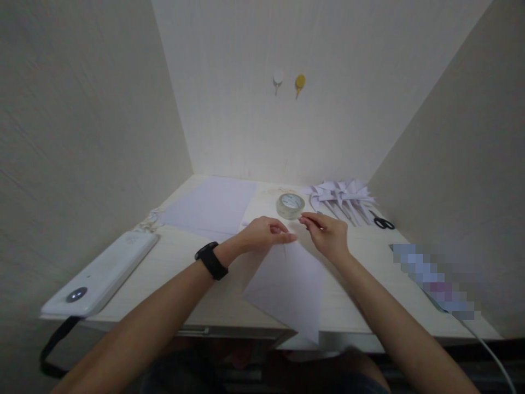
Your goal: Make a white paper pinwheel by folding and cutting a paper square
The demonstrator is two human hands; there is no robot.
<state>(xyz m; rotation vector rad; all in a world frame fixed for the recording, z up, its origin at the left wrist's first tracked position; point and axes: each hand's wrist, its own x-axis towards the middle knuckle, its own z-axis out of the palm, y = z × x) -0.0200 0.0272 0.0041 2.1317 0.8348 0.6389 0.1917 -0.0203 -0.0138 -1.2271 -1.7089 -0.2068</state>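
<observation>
My left hand [264, 234], with a black watch [211, 260] on the wrist, pinches the top corner of a white paper sheet [289, 287]. That sheet hangs slanted towards me, its lowest corner past the table's front edge. A faint line or crease runs down from the pinched corner. My right hand [331, 238] is just to the right, thumb and fingers pressed together; whatever is between them is too small to make out. Right behind both hands, a roll of clear tape [290, 207] lies flat on the white table [172, 279].
White paper sheets [211, 205] lie at the back left. Several folded paper pinwheels [342, 194] are piled at the back right, beside black scissors [384, 221]. A white device [102, 273] sits left; a blurred-out flat object [430, 282] with a cable lies right. Walls enclose three sides.
</observation>
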